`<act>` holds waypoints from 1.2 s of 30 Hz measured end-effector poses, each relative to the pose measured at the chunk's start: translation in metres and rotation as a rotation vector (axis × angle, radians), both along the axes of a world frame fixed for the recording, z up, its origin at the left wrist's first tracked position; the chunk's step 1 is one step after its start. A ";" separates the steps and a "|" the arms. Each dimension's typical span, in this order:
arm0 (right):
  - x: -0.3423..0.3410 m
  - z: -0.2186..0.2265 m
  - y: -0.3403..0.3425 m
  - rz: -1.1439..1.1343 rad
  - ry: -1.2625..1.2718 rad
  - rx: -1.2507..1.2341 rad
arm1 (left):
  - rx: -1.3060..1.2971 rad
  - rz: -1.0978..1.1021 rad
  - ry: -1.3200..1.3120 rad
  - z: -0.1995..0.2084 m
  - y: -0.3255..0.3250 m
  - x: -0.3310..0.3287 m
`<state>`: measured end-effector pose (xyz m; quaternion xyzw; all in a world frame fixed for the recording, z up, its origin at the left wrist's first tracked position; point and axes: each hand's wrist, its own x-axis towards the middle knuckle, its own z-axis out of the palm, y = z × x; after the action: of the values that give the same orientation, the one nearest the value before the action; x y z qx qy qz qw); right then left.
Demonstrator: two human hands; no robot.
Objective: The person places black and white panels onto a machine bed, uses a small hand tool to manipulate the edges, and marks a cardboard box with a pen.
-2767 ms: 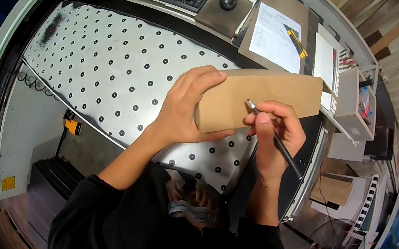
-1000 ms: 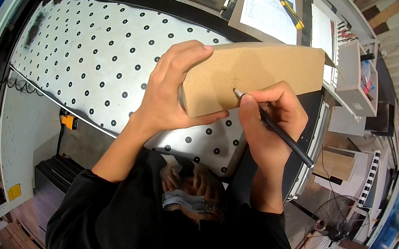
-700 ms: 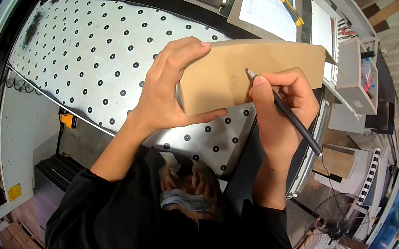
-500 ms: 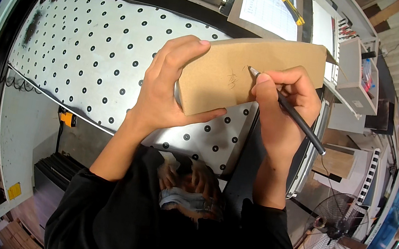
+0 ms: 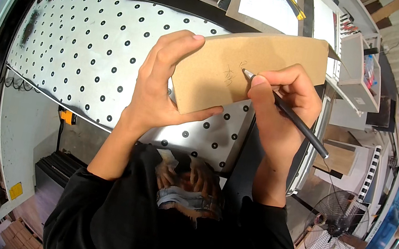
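Long tan cardboard box [image 5: 201,83] sits over the white metal bed with black-ringed holes [image 5: 76,47], contact unclear; left hand [image 5: 156,86] clamps its left end, fingers over far edge, thumb along near edge, presumably steadying it with the broad face free; right hand [image 5: 286,107] pinches the slim black silver-tipped pen [image 5: 303,128] low, probably for control; tip beside dark marks [image 5: 228,76].

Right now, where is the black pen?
In the head view, the black pen is right of centre, held in the right hand, its tip beside dark marks on the brown cardboard.
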<state>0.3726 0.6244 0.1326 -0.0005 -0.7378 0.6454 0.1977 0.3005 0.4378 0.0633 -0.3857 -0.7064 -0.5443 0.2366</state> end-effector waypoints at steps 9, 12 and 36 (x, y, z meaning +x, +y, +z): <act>-0.001 0.002 0.000 -0.009 0.010 0.003 | -0.051 -0.041 -0.002 -0.003 -0.003 -0.002; 0.000 0.002 -0.001 -0.007 -0.004 0.013 | -0.084 -0.048 -0.007 -0.005 -0.004 -0.001; 0.275 -0.179 -0.133 -1.093 -0.506 -0.504 | 0.102 -0.785 0.309 0.034 0.039 0.085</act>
<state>0.6477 0.4914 -0.0464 -0.5737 -0.4812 0.5851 0.3114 0.3855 0.4764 0.0971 -0.6905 -0.4343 -0.5629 0.1334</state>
